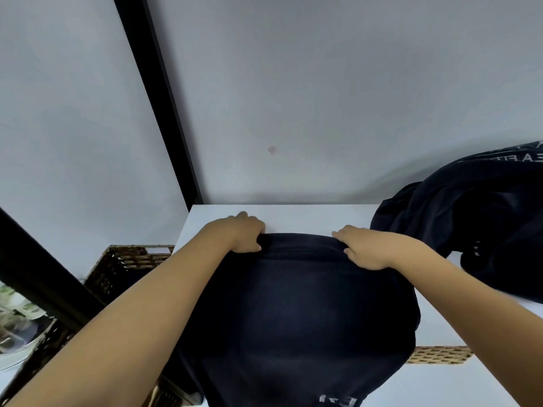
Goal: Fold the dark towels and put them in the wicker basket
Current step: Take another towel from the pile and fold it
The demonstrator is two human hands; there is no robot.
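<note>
A dark towel [299,312] lies spread on the white table [323,218], its long axis running from the person toward the wall; the far edge sits short of the table's back edge, and the near end reaches past the bottom of the view, where pale lettering shows on the cloth. The far edge forms a slight raised fold between the two hands. The left hand [245,233] grips the far left corner of the towel, fingers curled over the edge and the thumb pressed against the cloth on the near side. The right hand [365,249] holds the far right corner in much the same way, its fingers bent over the hem and its thumb tucked along the fabric; how much cloth sits inside either grip cannot be told. Both forearms stretch out over the towel's sides. A second dark towel [482,224] lies in a loose, crumpled heap on the right part of the table, close beside the right hand, with faint pale print near its upper edge. The wicker basket [129,265] stands below and to the left of the table, just past its left edge, partly hidden by the left forearm. A black beam [158,101] runs diagonally up the grey wall [323,83] behind.
</note>
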